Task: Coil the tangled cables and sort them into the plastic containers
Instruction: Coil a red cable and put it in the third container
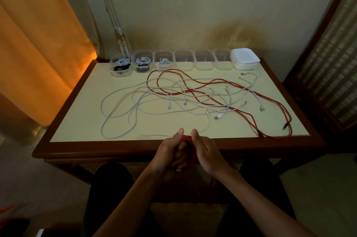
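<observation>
A coil of red cable sits between my two hands just in front of the table's near edge. My left hand grips the coil with curled fingers. My right hand holds the coil's other side, thumb up. A tangle of white cables and red cables spreads over the cream tabletop. Along the back stands a row of clear plastic containers. The three at the left hold coiled cables; the others look empty.
A stack of white lids stands at the right end of the container row. The table has a dark wooden rim. An orange curtain hangs at the left and a wooden chair back stands at the right. My knees are under the near edge.
</observation>
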